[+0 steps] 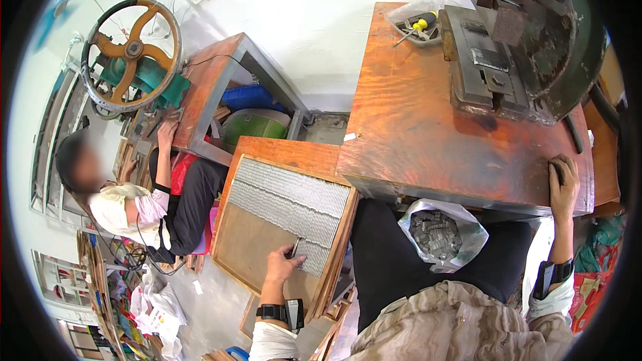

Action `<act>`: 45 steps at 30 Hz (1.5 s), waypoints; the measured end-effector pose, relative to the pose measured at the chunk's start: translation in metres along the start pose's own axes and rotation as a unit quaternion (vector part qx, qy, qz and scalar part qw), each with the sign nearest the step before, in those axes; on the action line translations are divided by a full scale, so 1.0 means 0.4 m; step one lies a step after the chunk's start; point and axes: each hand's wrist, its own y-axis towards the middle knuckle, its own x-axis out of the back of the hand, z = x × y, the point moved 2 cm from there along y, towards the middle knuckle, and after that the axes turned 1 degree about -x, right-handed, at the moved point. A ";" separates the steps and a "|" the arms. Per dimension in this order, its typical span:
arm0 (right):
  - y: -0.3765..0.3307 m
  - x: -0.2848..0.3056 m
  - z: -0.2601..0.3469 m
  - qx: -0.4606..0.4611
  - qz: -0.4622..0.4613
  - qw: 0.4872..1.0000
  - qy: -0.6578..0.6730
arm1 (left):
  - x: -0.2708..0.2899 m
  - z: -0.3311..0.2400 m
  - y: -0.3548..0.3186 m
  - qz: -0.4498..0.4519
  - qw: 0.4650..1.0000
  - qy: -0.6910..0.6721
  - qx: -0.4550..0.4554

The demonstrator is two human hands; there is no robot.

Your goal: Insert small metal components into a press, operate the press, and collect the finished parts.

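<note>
My left hand [282, 266] reaches over a shallow wooden tray [251, 254], thumb and finger pinched on a small dark metal piece [295, 247]. Beside it, tight rows of small silvery metal pieces [287, 194] cover the tray's far part and right side; bare brown board shows at the near left. My right hand [566, 185] rests on the right end of the wooden workbench [408, 134], its fingers loosely bent and nothing visible in them. A plastic bag [476, 235] of loose grey metal pieces [436, 232] sits open on my lap.
A heavy press [535, 40] stands on the workbench, with a dark lever [573, 135] near my right hand. Behind lies a bag of parts with a yellow screwdriver [424, 21]. Another person [134, 207] sits at left by a large handwheel [132, 50]. Plastic bags [160, 311] litter the floor.
</note>
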 end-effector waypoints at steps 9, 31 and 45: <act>0.001 0.005 -0.003 0.008 -0.006 1.000 0.000 | -0.013 -0.038 -0.017 -0.021 0.991 0.119 -0.054; 0.007 0.007 0.021 -0.004 -0.028 0.999 0.014 | -0.024 0.001 -0.008 -0.149 0.980 0.125 -0.051; 0.013 0.042 0.040 0.029 -0.079 0.996 0.014 | 0.108 -0.698 -0.015 0.023 0.949 -0.264 -0.171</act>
